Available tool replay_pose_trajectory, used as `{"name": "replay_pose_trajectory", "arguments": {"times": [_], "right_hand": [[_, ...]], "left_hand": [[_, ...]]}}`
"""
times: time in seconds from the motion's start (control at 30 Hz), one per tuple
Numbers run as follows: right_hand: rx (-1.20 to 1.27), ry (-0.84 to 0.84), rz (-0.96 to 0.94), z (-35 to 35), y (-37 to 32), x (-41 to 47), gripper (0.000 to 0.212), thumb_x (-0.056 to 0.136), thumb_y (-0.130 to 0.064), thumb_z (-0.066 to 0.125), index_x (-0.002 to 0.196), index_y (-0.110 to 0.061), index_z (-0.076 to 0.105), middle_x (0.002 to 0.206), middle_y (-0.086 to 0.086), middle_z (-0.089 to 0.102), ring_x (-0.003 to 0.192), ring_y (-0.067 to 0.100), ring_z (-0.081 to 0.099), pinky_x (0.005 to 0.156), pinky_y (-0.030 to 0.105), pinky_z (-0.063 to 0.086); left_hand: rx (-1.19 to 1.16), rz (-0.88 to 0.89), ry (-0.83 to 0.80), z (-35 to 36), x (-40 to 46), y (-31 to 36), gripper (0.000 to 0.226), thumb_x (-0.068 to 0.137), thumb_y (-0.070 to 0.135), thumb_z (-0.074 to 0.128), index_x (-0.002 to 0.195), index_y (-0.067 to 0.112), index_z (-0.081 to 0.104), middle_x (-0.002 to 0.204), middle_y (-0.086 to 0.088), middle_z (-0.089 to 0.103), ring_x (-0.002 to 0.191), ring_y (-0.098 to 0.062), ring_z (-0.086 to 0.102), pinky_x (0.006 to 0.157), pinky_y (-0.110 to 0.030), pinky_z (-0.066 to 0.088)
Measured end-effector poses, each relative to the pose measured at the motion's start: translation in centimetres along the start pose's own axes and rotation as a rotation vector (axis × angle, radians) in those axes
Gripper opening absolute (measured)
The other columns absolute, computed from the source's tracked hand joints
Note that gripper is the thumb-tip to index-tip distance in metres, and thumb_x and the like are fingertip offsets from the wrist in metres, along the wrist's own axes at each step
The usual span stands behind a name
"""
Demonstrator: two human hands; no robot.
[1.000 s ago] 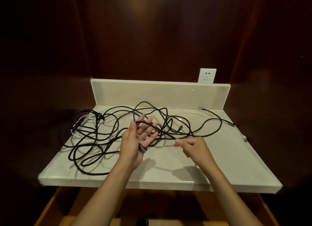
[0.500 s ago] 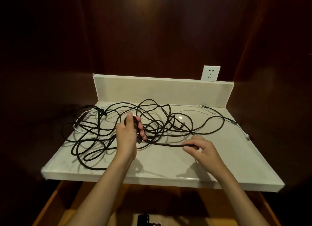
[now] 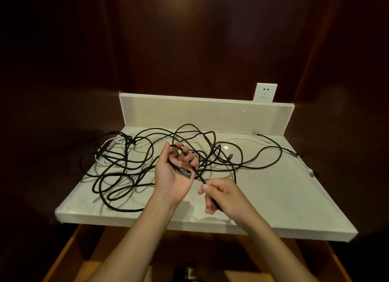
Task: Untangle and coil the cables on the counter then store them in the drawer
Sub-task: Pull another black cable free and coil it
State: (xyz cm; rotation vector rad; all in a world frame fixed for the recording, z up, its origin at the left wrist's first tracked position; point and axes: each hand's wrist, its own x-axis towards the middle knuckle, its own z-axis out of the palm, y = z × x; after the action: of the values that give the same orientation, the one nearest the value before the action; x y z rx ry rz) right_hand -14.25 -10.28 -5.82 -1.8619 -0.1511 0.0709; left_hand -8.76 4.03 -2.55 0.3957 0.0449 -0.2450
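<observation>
Coiling looks just begun: the left hand (image 3: 174, 176), palm up, cups the black cable (image 3: 248, 166) plug end, while the right hand (image 3: 221, 195) pinches the strand nearer. Most cable lies tangled across the bench (image 3: 273, 197); the next wrap needs slack pulled free.

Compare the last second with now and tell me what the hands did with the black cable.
The left hand turned palm-up again after closing over the black cable; the plug end lies across its palm, a loop round the fingers. The right hand came off the counter and nearer, gripping the cable to feed the next turn. The tangle, white cable and socket look unchanged.
</observation>
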Motion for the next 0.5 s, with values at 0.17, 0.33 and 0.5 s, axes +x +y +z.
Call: {"name": "replay_pose_trajectory", "arguments": {"times": [0.17,0.33,0.5], "right_hand": [[-0.005,0.230,-0.015,-0.6,0.2,0.3,0.029,0.098,-0.021,0.058,0.077,-0.013,0.077,0.047,-0.008,0.032,0.043,0.006,0.027,0.045,0.018,0.025],[-0.093,0.149,-0.054,-1.1,0.1,0.4,0.030,0.098,-0.026,0.060,0.077,-0.016,0.078,0.046,-0.005,0.029,0.042,0.006,0.027,0.047,0.015,0.027],[-0.185,0.084,-0.040,-2.0,1.6,-0.6,0.023,0.090,-0.032,0.070,0.071,-0.023,0.080,0.054,0.006,0.060,0.051,0.003,0.050,0.061,0.017,0.044]], "left_hand": [[0.187,0.069,-0.002,-0.4,0.1,0.3,0.036,0.105,0.038,0.040,0.110,0.013,0.065,0.086,-0.005,0.071,0.079,-0.017,0.071,0.077,-0.036,0.058],[0.095,0.125,0.038,-0.4,0.4,0.7,0.036,0.108,0.037,0.035,0.112,0.016,0.064,0.089,-0.001,0.074,0.081,-0.014,0.074,0.077,-0.037,0.062],[0.136,0.250,0.197,-0.4,1.9,3.2,0.029,0.109,0.034,0.036,0.088,0.019,0.050,0.055,0.009,0.043,0.036,-0.003,0.032,0.032,-0.014,0.025]]}}
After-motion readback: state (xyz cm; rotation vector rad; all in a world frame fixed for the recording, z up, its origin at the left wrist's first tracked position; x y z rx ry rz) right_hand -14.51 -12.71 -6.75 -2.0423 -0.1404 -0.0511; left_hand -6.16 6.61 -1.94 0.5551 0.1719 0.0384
